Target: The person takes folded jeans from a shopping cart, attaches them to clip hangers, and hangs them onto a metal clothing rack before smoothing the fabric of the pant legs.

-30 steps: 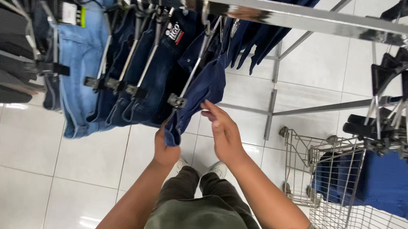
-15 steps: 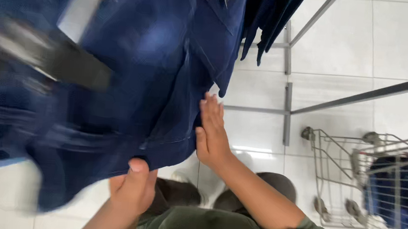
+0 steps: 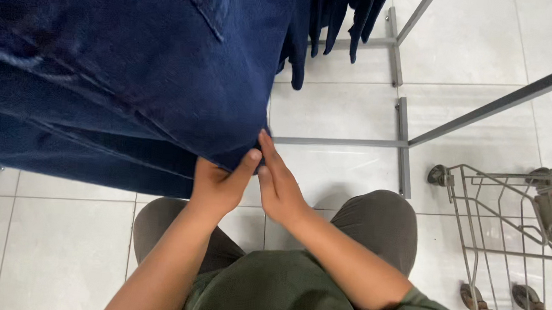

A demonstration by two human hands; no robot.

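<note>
Below the dark jeans [image 3: 133,67], left hand [image 3: 219,186] pinching their hem corner, right hand [image 3: 280,188] flat and open just beside it, wire cart [image 3: 509,249] well right of the jeans

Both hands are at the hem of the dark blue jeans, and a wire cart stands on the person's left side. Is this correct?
Not quite: in the head view the wire cart stands on the person's right. The left hand and right hand are indeed at the hem of the dark blue jeans.

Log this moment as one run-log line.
left hand: pinching hem of dark blue jeans | right hand: flat against same hem | wire cart: at person's right | floor: white tiles
</note>
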